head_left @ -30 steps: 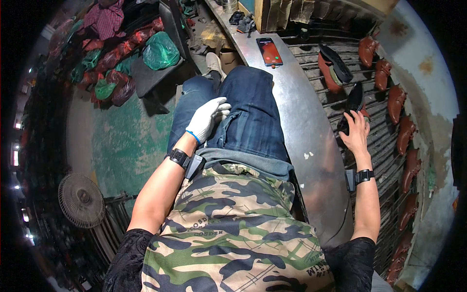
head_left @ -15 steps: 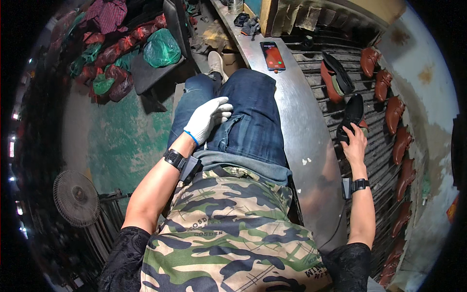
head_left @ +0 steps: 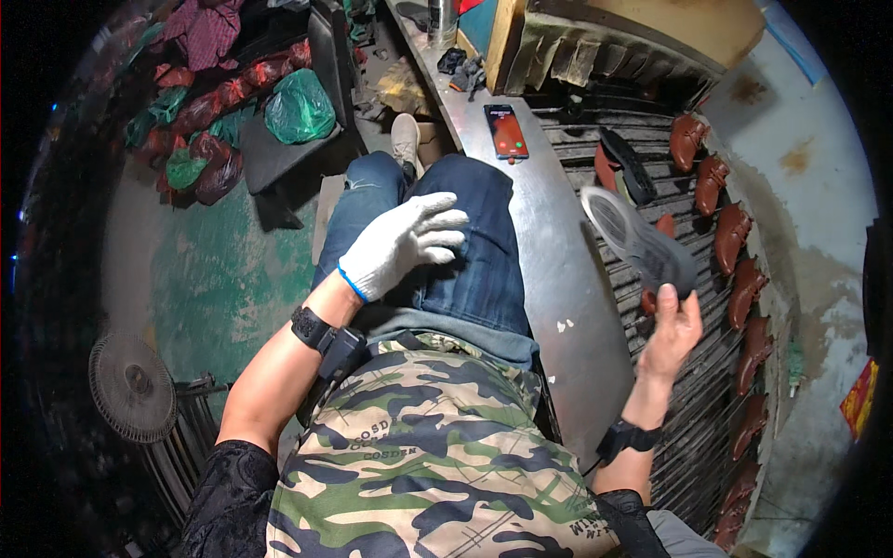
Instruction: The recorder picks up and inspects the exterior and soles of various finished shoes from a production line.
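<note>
Shoe sole (head_left: pixel 638 244), grey and tread-up, is clamped by its heel end in the bare right hand (head_left: pixel 672 327) above the slatted rack (head_left: pixel 577 139), tilted for inspection, while the gloved left hand (head_left: pixel 402 244) rests empty with fingers spread on the thigh.

Camouflage shirt (head_left: pixel 419 446), blue jeans (head_left: pixel 446 242), black wristbands (both wrists); white knit glove (head_left: pixel 400 244) at 11 o'clock.

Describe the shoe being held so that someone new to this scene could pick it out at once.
Start at the slatted rack right of the steel bench, lined with brown shoes. Above it, the bare right hand lifts one shoe. It alone is dark, raised, and turned grey sole up.
</note>
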A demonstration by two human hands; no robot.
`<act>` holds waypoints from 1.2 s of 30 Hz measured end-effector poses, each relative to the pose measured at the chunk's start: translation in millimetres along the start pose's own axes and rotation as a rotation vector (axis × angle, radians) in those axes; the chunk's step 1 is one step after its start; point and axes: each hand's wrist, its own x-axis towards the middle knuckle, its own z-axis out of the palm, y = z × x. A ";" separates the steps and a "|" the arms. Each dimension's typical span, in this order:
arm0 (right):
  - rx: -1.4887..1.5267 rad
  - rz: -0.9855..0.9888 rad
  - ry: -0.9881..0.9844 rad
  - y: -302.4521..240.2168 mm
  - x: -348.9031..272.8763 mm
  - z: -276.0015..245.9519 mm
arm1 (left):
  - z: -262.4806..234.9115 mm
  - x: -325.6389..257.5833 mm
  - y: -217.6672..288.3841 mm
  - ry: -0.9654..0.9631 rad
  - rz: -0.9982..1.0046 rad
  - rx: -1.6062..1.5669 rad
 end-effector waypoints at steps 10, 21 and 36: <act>-0.065 -0.368 -0.608 7.2 29.0 110.8 | 17.3 16.0 5.4 -0.096 -0.126 -0.328; -0.895 -0.131 -0.042 166.1 217.6 19.9 | -6.3 8.0 10.4 -0.006 0.215 -0.144; -0.505 0.120 -0.038 156.8 163.9 10.9 | -98.8 30.3 40.7 0.106 0.212 -0.534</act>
